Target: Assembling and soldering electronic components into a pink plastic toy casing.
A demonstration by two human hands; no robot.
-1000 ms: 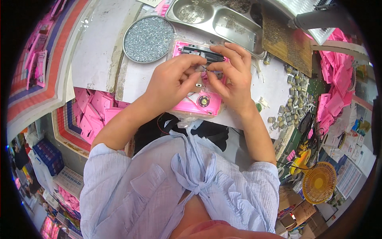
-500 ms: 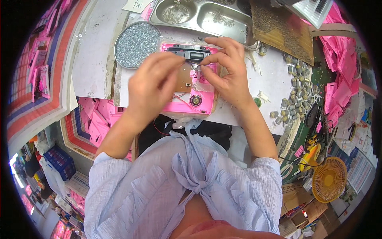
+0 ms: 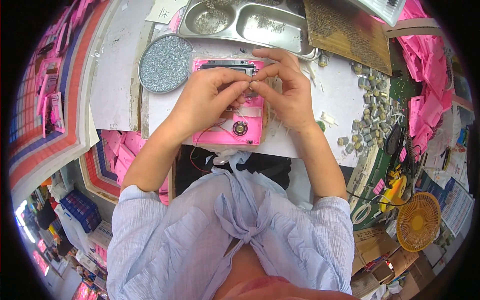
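Note:
A pink plastic housing (image 3: pixel 226 136) lies on the table in front of me, with a dark strip-shaped part across its far end and a round black component (image 3: pixel 240 128) near its close edge. Thin red wires (image 3: pixel 205 131) loop out of its near left side. Over the housing's upper middle, my left hand (image 3: pixel 207 97) pinches with thumb and forefinger. My right hand (image 3: pixel 285 92) pinches right beside it, the fingertips of both nearly meeting. Whatever sits between the fingertips is too small to make out. The hands cover much of the housing's middle.
A round dish of small silvery screws (image 3: pixel 165 63) stands left of the housing. Behind it is a steel compartment tray (image 3: pixel 237 29) holding small parts, beside a brown board (image 3: pixel 345 37) covered with tiny pieces. Several small motors (image 3: pixel 370 102) lie at right, near piled pink shells (image 3: pixel 425 100).
My left hand has moved right and its fingertips now meet the right hand's over the housing. The brown piece seen on the housing is now hidden. The view has shifted slightly.

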